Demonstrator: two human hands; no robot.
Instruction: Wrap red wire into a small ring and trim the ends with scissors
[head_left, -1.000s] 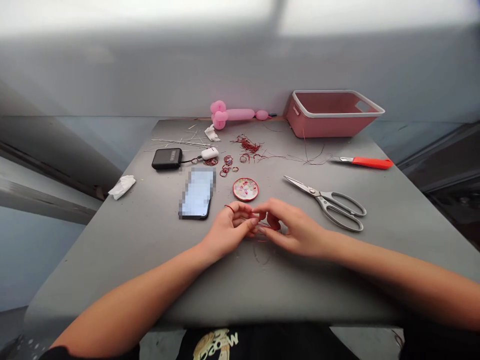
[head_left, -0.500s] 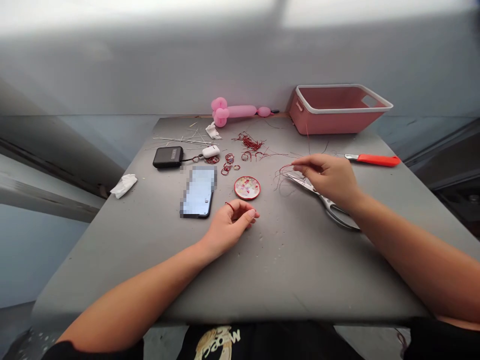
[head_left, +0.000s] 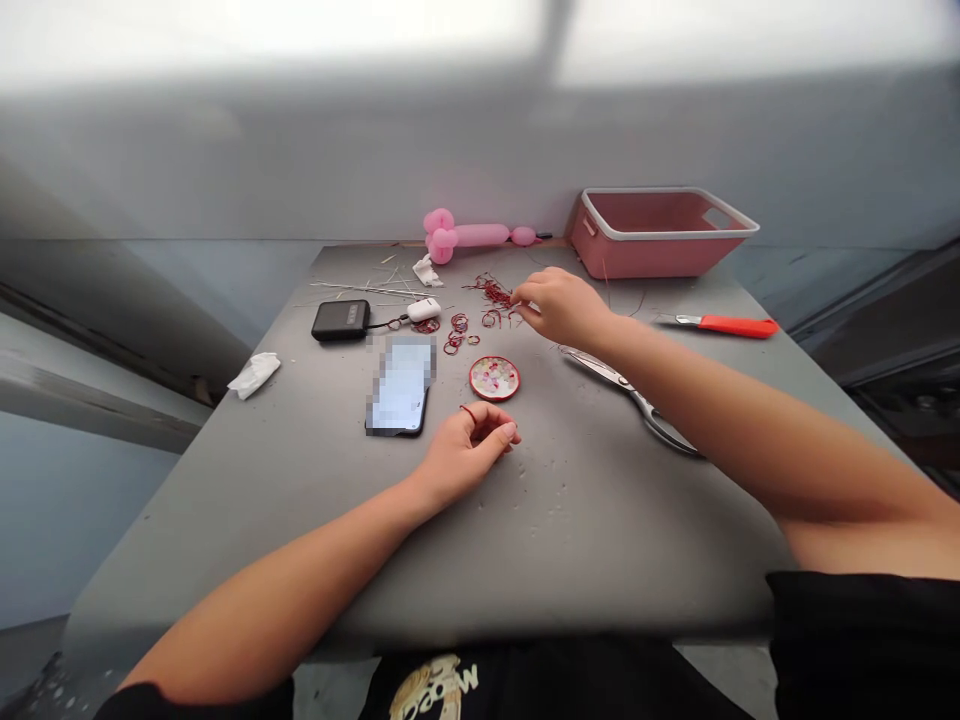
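Note:
My left hand rests on the grey table with its fingers curled, and a small red wire ring sits at its index finger. My right hand is stretched far forward, its fingertips pinched together at a tangle of red wire. What the pinch holds is too small to make out. Several small red wire rings lie just left of that hand. A round red lid with beads sits between the two hands.
Silver scissors lie under my right forearm. A phone, a black power bank and a white earbud case lie at left. A pink basket, a pink balloon, an orange-handled knife and crumpled tissue stand around.
My right hand left the left hand, swept right over the scissors with red wire, then moved far forward to the red wire tangle. The left hand stayed in place.

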